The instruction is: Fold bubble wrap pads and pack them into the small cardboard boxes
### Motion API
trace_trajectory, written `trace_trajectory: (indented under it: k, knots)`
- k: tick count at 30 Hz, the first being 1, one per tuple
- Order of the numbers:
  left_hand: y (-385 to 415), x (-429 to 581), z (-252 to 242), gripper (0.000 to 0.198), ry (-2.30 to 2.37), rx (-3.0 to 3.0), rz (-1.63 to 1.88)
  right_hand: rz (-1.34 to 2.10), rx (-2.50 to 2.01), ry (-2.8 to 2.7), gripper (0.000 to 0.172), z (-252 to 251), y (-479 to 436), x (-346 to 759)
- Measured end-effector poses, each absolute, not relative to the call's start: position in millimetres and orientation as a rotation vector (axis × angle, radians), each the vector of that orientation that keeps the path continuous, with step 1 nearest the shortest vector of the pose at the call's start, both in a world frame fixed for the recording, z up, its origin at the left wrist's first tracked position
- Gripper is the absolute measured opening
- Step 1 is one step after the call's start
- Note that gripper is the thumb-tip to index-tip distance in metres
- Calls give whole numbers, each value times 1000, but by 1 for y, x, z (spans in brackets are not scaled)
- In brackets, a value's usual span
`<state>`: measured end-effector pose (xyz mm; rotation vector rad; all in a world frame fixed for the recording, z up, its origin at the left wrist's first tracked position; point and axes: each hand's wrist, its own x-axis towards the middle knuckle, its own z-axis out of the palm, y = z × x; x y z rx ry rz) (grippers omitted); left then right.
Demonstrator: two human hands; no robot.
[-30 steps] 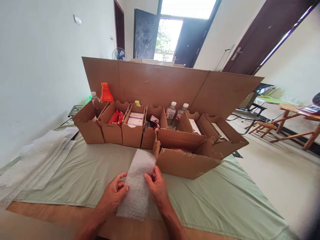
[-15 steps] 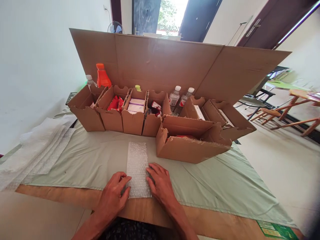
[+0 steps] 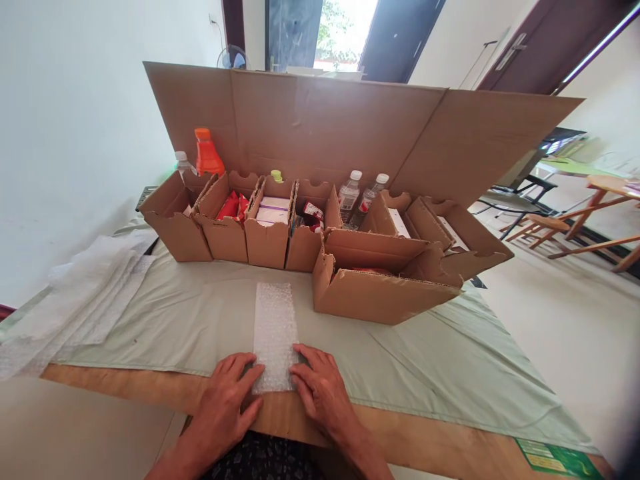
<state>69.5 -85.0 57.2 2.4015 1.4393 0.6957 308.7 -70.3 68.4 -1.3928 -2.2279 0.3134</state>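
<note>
A strip of bubble wrap (image 3: 273, 330) lies flat on the pale green cloth (image 3: 190, 327), its long side pointing away from me. My left hand (image 3: 227, 400) rests palm down at the strip's near left corner, fingers stretched out and touching it. My right hand (image 3: 320, 390) lies flat at the near right corner, fingers spread on the cloth and the strip's edge. Neither hand grips anything. Just beyond the strip, to the right, stands an open cardboard box (image 3: 380, 283) with something red inside.
A row of small open cardboard boxes (image 3: 240, 223) holds packets and cartons, backed by a tall cardboard flap (image 3: 320, 127). Bottles stand behind them, one orange (image 3: 206, 153). More wrap sheets (image 3: 75, 293) lie stacked at the left. Wooden chairs (image 3: 585, 227) stand at the right.
The bubble wrap, held up in both hands a second ago, now lies flat on the cloth. Both hands have slid back to its near end and flattened.
</note>
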Motion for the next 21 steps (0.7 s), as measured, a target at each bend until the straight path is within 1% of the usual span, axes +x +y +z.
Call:
trace_trajectory:
  k: [2,3,5,10,11,13,14,16,17,21]
  knots:
    - [-84,71,55,40,1443,2453,697,392,-1361,-2294,29,75,-75,313]
    - [-84,71,54,36,1442,2473,708,415,-1348,-2336,34,78,-78,315]
    - [-82,72,50,32,1434,2499,754,404,-1343,-2400,41,80,-83,317]
    - [-74,70,43,24,1373,2451,895,287,-1398,-2357,28,73,-85,309]
    - [-73,69,43,24,1360,2432,916,288,-1387,-2360,31,72,-85,307]
    - [-71,68,44,23,1340,2404,952,289,-1347,-2379,41,69,-84,304]
    - [-71,68,45,21,1331,2398,963,277,-1325,-2381,43,68,-84,303]
    - [-72,68,47,16,1318,2389,959,223,-1283,-2354,35,64,-82,302]
    - [-74,67,48,18,1320,2382,942,191,-1259,-2333,32,61,-80,301]
    - [-82,68,52,48,1376,2331,824,143,-1173,-2272,32,58,-70,297]
